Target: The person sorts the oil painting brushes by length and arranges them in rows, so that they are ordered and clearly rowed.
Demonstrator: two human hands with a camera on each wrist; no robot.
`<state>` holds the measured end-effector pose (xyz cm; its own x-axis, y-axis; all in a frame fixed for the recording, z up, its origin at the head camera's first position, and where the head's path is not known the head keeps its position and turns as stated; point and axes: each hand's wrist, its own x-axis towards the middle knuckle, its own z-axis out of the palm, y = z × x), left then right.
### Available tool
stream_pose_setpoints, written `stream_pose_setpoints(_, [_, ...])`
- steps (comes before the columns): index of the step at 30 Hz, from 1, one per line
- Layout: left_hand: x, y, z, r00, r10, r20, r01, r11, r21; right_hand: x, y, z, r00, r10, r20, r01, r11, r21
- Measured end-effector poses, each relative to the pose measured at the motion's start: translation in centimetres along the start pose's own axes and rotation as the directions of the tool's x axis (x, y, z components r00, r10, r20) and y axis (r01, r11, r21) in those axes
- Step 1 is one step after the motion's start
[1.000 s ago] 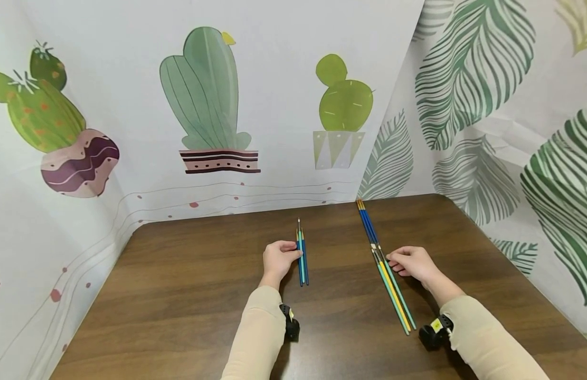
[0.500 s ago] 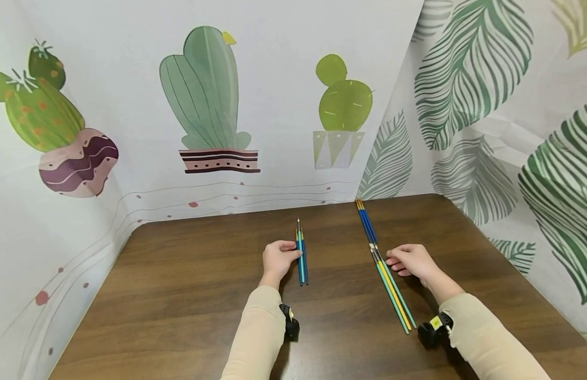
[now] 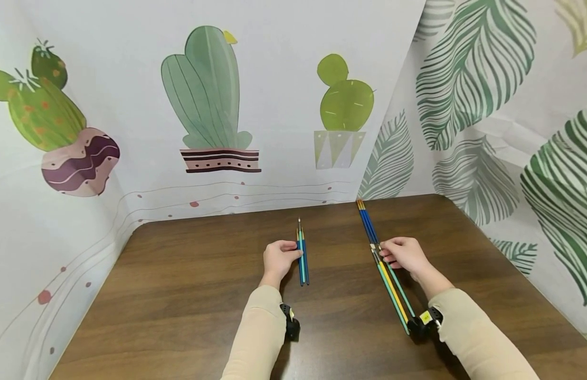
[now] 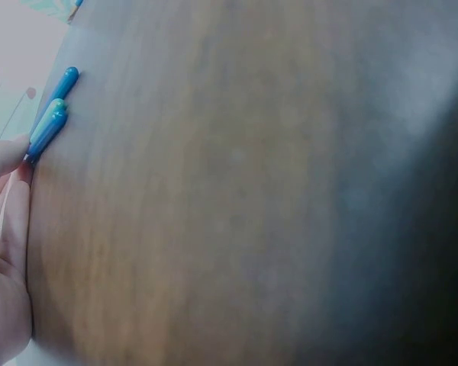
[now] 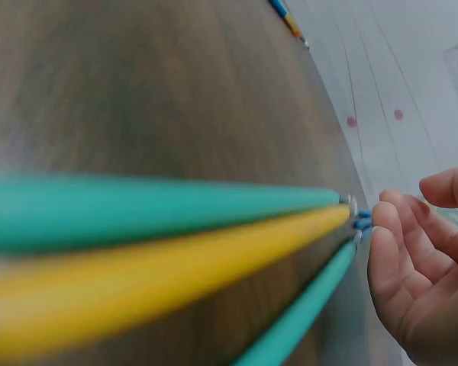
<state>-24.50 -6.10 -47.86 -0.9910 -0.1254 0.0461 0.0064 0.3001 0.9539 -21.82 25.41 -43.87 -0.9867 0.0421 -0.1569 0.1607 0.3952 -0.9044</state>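
Observation:
In the head view, my left hand (image 3: 280, 262) pinches at a small bundle of paintbrushes, a green paintbrush (image 3: 301, 237) lying between blue paintbrushes (image 3: 306, 272). Their blue and green handle ends (image 4: 49, 126) show beyond the thumb in the left wrist view. My right hand (image 3: 406, 256) hovers by the bristle ends of a second row: a yellow paintbrush (image 3: 393, 288) between two green paintbrushes (image 3: 391, 295). The right wrist view shows its fingers loosely bent, thumb apart, nothing between them. Blue paintbrushes (image 3: 368, 221) with golden ferrules continue that row toward the back.
All brushes lie on a dark wooden table (image 3: 189, 295). Behind it hangs a white cloth (image 3: 279, 105) printed with cacti, and a leaf-printed one (image 3: 479, 121) to the right. A black wrist camera (image 3: 419, 328) hangs over the near ends of the right row.
My right hand has moved forward and slightly left along the right green paintbrush to its bristle end. The left hand and its bundle have stayed still.

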Motion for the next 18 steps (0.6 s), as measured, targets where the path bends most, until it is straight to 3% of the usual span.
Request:
stream_pose_setpoints(3, [-0.2,0.1,0.0,1.000,0.015,-0.007,-0.015,1.000,0.000,0.2,-0.5,0.6,1.000,-0.013,0.004,0.013,0.999,0.029])
stream_pose_setpoints(11, [-0.1,0.1,0.1,0.999,-0.050,0.007,0.050,0.999,0.009,0.7,-2.0,3.2,0.998,-0.019,0.052,0.013,0.994,0.104])
stream_pose_setpoints(18, [-0.1,0.3,0.1,0.999,-0.037,-0.001,0.037,0.999,0.021,1.5,-3.0,6.0,0.998,-0.020,0.067,0.007,0.981,0.193])
